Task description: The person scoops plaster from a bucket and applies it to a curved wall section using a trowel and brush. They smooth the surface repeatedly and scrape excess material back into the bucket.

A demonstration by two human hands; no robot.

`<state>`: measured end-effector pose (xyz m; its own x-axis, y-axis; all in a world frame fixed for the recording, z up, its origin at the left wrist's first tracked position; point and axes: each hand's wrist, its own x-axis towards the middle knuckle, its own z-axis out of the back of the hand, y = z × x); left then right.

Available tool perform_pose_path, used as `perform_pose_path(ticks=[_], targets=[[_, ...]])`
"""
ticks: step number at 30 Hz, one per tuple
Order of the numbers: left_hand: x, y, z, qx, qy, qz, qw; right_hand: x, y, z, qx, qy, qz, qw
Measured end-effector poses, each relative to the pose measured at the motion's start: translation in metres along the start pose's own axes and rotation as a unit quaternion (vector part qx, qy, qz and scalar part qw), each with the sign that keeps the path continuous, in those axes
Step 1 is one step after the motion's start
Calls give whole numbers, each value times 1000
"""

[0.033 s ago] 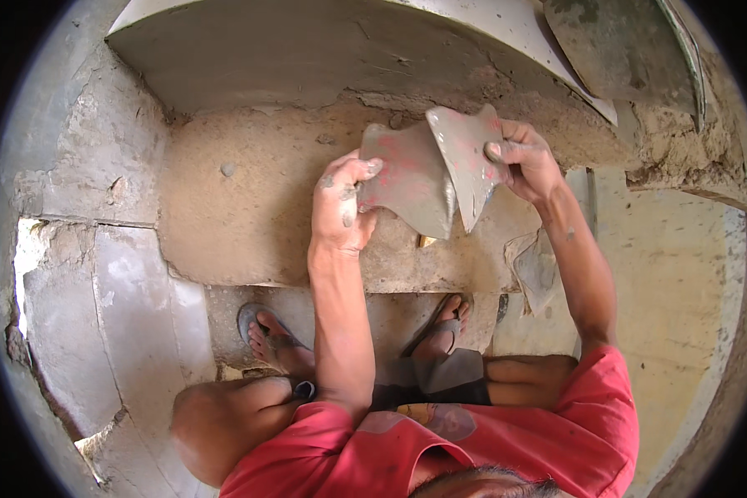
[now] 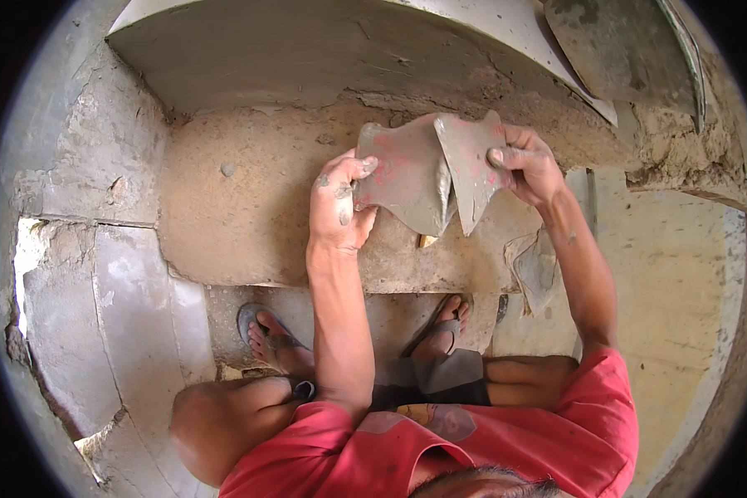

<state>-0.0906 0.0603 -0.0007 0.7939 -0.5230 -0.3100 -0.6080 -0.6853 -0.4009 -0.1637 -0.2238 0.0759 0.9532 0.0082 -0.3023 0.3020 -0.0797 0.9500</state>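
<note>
Sandy ledge (image 2: 224, 220) below, and over its right half, back from the near edge, the wider plate (image 2: 402, 170) hangs, the narrower plate (image 2: 471, 174) overlapping its right side. The left hand (image 2: 340, 203) pinches the wider plate's left edge; the right hand (image 2: 535, 170) pinches the narrower plate's right edge. Wet-looking grey smears could loosen either grip, dropping a plate onto the ledge.
</note>
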Motion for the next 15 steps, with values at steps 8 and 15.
perform_pose_path(ticks=[8, 15], targets=[[14, -7, -2, 126, -1, -136, 983, -56, 48, -29, -670, -125, 357, 638], [16, 6, 3, 220, -16, -262, 940, -21, 42, -84, -728, -118, 429, 522]])
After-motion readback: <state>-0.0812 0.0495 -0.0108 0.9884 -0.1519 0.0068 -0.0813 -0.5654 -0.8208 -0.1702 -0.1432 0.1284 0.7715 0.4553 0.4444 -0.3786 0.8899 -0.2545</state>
